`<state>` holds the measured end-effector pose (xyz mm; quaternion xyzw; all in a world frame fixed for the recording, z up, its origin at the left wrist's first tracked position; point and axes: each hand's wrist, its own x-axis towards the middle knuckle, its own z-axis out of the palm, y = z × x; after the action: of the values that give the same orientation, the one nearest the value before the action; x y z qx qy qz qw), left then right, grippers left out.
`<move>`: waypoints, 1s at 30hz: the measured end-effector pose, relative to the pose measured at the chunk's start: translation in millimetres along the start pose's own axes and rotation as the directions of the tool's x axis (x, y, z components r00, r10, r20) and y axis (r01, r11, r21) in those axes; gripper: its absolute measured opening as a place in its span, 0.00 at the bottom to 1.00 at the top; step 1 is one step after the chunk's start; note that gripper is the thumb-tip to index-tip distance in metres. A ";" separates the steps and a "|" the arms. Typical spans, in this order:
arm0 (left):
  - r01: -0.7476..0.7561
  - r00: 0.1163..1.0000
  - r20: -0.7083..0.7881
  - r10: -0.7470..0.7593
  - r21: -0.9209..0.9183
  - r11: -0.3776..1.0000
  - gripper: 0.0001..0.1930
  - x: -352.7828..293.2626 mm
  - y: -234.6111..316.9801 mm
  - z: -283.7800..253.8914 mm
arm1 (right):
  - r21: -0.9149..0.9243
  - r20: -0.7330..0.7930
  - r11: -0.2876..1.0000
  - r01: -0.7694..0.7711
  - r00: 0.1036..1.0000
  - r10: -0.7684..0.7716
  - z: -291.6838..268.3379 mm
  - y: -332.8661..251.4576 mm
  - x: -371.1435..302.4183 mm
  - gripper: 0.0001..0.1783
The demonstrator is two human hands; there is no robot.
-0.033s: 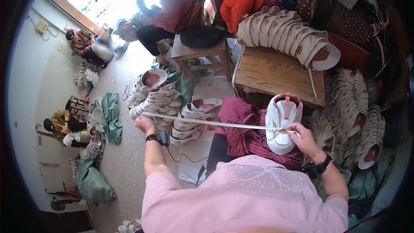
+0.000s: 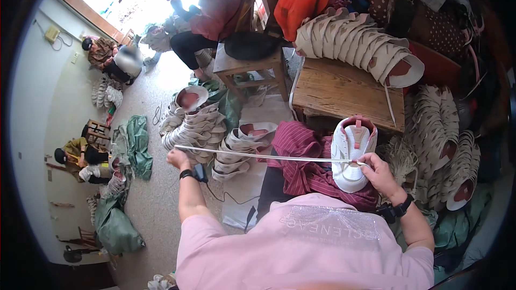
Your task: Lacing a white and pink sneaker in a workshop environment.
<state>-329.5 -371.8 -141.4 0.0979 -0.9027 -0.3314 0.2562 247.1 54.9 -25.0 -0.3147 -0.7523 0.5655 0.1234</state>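
Observation:
A white shoe upper [image 2: 349, 174] with a pinkish-red lining rests on a maroon striped cloth [image 2: 295, 153] over my lap. From its eyelet area a white shoelace [image 2: 258, 155] runs stretched out to the left. My left hand [image 2: 179, 158], closed in a fist, grips the far length of the lace out over the floor. At the upper's right edge my right hand [image 2: 378, 174] pinches the lace between thumb and fingers, close against the upper. My fingers partly hide the lace there.
Nested stacks of uppers stand on the floor ahead-left [image 2: 196, 126], on a wooden bench [image 2: 344, 88], and at my right [image 2: 438, 129]. A bundle of laces [image 2: 398, 161] hangs beside my right hand. Other people sit working at the left and beyond a wooden stool [image 2: 252, 64].
My left hand has shifted very slightly down and left, and the lace looks straighter and narrower. My right hand and the upper hold almost the same place.

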 end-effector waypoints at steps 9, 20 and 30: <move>0.939 -0.023 0.999 0.044 0.037 -0.342 0.13 -59.0 -67.9 41.4 | -0.752 -0.107 0.656 0.063 0.970 -0.217 -62.7 66.1 -28.6 0.07; 0.979 0.158 0.903 -0.400 -0.089 0.186 0.13 -85.2 -25.6 67.7 | 0.942 -0.280 0.080 0.326 0.632 0.722 -192.3 225.2 -111.6 0.14; 0.855 0.516 0.650 -0.558 -0.429 0.291 0.11 37.7 -31.3 102.3 | 0.806 -0.566 0.506 0.308 0.151 0.810 -328.5 285.8 -349.1 0.03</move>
<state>-415.3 -352.6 -213.1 0.3225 -0.5809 -0.7424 -0.0860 789.8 141.2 -122.5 -0.6403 -0.0612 0.5156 0.5660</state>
